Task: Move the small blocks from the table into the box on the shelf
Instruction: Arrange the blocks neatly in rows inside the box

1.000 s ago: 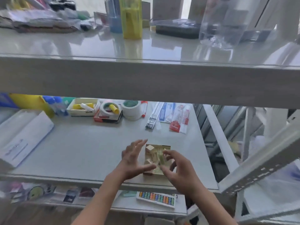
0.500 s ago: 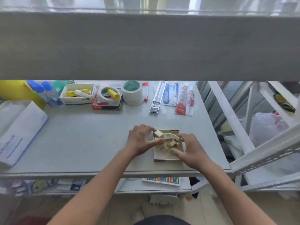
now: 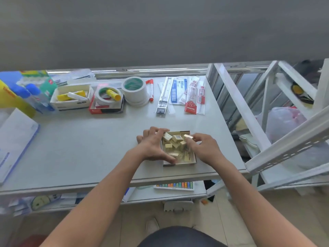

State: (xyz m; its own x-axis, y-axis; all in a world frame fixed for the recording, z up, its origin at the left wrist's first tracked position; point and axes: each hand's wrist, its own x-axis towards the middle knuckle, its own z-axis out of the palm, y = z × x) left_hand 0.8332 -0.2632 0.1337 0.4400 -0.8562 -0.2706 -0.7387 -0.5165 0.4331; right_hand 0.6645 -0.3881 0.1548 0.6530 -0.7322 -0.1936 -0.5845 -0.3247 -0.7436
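Wooden blocks (image 3: 175, 142) (boxed) between both hands' grip.

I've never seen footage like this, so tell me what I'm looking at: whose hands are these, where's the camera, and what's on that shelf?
The camera is worn on a person's head and looks down at their own bare arms. The left hand steadies a shallow box on a grey shelf. The right hand pinches one small block above the heap of blocks already in the box. At the back lie tape rolls, a red marker and packaged stationery.
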